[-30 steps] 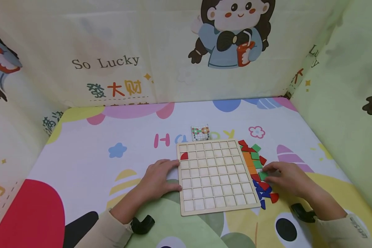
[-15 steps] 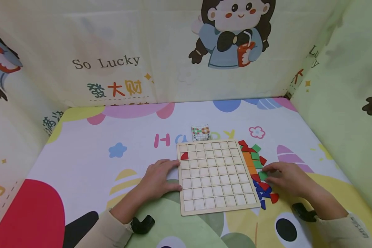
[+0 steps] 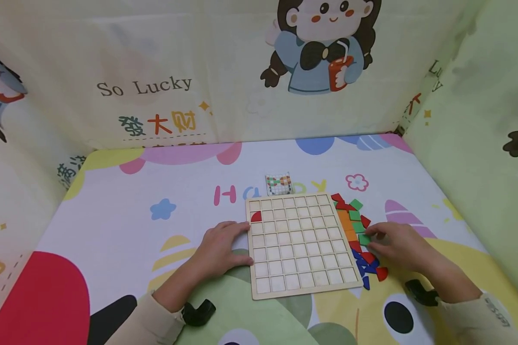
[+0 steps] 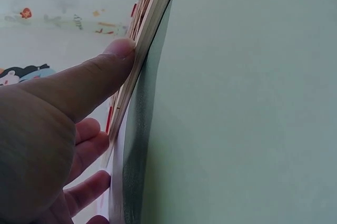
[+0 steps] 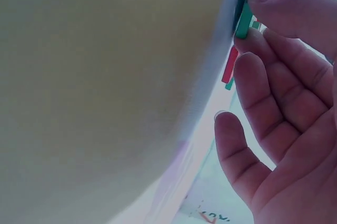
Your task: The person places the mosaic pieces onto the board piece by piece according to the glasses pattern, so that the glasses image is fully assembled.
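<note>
A square wooden grid board (image 3: 301,251) lies on the table, with one red quarter-round piece (image 3: 256,216) in a cell near its upper left. My left hand (image 3: 220,249) rests against the board's left edge. In the left wrist view, the thumb (image 4: 105,74) touches that edge with its tip, fingers beside it. Right of the board, my right hand (image 3: 399,244) pinches a green square tile (image 3: 363,239) between thumb and forefinger. The right wrist view shows this green tile (image 5: 249,7) on its edge between the fingertips; the other fingers hang loosely bent.
Loose pieces line the board's right side: orange tiles (image 3: 347,225), green tiles (image 3: 355,216), red pieces (image 3: 382,274) and blue pieces (image 3: 366,283). A small pattern card (image 3: 279,184) lies behind the board. Printed cloth covers the table (image 3: 112,215) and hangs as walls around it.
My right hand has shifted slightly away from me, and the green tile has moved a little toward the board with it. My left hand stays at the board's edge.
</note>
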`<state>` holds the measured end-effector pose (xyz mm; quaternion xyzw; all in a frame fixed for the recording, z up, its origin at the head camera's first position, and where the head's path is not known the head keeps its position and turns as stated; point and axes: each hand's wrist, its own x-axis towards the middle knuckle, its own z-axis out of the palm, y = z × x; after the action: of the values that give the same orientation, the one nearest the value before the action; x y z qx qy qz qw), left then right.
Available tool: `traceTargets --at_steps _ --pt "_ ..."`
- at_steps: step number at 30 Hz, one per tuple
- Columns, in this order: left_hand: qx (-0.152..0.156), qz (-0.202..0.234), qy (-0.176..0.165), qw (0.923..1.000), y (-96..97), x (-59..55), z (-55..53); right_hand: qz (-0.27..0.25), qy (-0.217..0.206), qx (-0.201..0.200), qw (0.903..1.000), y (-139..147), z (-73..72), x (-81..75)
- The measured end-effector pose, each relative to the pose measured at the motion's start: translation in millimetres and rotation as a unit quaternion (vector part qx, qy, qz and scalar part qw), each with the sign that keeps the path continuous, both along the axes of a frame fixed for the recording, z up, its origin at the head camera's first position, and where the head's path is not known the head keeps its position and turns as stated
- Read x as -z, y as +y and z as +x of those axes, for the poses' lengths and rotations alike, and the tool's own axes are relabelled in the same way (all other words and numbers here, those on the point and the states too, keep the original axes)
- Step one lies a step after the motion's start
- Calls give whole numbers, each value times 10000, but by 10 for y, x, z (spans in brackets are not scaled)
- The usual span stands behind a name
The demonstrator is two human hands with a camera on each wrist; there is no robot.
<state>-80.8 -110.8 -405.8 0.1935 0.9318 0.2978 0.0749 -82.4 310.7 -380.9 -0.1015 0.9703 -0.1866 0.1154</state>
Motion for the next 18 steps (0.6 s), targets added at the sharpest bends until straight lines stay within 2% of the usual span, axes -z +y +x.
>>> traceTargets --at_steps 9,18 --pt "-9 26 18 10000 -1 3 -7 -89 420 -175 9989 -60 -16 -105" --pt "-43 21 -32 10000 1 17 -10 -186 494 -457 9976 -355 -98 -200"
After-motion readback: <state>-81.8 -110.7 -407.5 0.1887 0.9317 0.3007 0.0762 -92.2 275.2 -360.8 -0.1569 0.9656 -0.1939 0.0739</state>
